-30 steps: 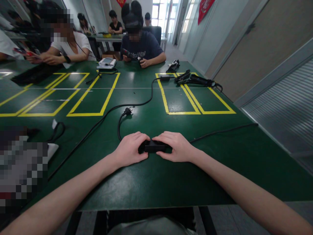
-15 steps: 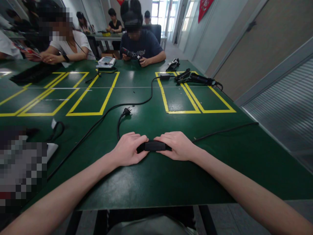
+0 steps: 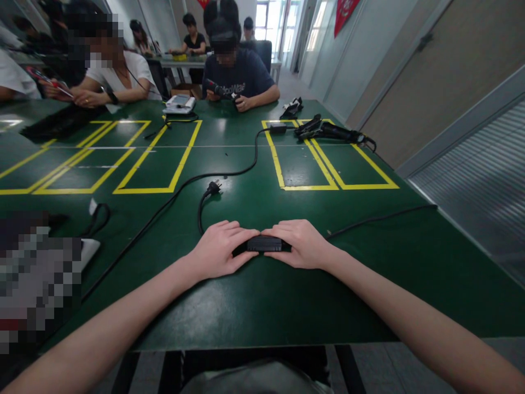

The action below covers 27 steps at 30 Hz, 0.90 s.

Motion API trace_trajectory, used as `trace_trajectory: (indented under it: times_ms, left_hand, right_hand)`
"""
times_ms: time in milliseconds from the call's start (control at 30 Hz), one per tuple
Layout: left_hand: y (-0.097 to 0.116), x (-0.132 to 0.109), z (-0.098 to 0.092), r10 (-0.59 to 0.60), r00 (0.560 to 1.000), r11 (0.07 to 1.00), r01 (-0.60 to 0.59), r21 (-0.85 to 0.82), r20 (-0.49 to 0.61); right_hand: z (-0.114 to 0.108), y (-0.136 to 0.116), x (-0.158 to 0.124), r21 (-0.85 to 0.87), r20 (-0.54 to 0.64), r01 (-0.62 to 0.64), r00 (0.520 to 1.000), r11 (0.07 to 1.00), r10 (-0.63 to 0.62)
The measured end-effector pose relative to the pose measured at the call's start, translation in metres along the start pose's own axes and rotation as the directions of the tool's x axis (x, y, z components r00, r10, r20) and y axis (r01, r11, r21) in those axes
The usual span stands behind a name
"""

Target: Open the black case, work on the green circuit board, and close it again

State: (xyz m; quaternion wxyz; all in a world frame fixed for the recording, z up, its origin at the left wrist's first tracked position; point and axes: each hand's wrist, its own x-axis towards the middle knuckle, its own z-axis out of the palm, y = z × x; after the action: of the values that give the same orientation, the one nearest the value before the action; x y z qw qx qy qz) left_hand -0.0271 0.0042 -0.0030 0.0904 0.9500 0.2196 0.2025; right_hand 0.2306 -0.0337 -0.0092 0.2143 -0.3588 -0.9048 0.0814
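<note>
Between my two hands is a black power adapter [image 3: 264, 244], a small oblong block with a ridged front face. My left hand [image 3: 223, 247] is closed around its left end, index finger on top and thumb along the lower edge. In the same kind of grip, my right hand [image 3: 297, 243] holds the right end. A short cord with a black plug [image 3: 214, 187] emerges behind my left hand, its pins pointing right. Another black cable [image 3: 381, 217] runs from behind my right hand to the table's right edge. My palms hide both ends of the block.
The green table [image 3: 254, 312] carries yellow tape outlines. A long black cord [image 3: 164, 203] curves across it to another adapter [image 3: 278, 128] and a black device [image 3: 328, 130]. A pixelated item lies at left. Co-workers [image 3: 241, 76] sit across the table.
My left thumb and index finger have stretched further along the block toward the right. The block's ridged face now shows more. The whole view has shifted slightly.
</note>
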Motion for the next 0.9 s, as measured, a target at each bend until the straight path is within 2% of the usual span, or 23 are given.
trace_trajectory:
  times_ms: [233,333,433,567,667,767,900]
  left_hand:
    - [0.002,0.001,0.004,-0.002,1.0,1.0,0.001,0.031,0.024]
    - [0.002,0.001,0.005,-0.008,1.0,1.0,0.008,0.003,-0.012]
    - [0.003,0.003,0.003,-0.123,0.992,0.99,0.121,-0.078,-0.023]
    - [0.006,0.008,-0.002,-0.341,0.93,0.922,0.359,-0.143,0.135]
    - [0.009,0.009,-0.005,-0.384,0.904,0.867,0.423,-0.265,0.185]
    - [0.01,0.006,-0.004,-0.386,0.909,0.836,0.417,-0.357,0.156]
    - [0.006,0.002,0.003,-0.303,0.953,0.925,0.297,-0.239,0.01]
  right_hand:
    - [0.003,0.001,0.0,-0.047,-0.01,0.011,1.0,0.999,-0.011]
    - [0.004,0.001,-0.001,-0.092,-0.023,0.031,0.999,0.995,-0.033]
    - [0.003,0.001,-0.002,-0.195,-0.033,0.06,0.997,0.979,-0.068]
    - [0.001,-0.001,-0.004,-0.284,-0.027,0.068,0.997,0.956,-0.079]
    - [0.001,0.0,-0.005,-0.267,-0.056,0.046,0.996,0.963,-0.064]
    - [0.001,0.001,-0.004,-0.235,-0.057,0.045,0.997,0.971,-0.06]
    - [0.001,-0.002,-0.002,-0.119,-0.028,0.017,0.999,0.993,-0.02]
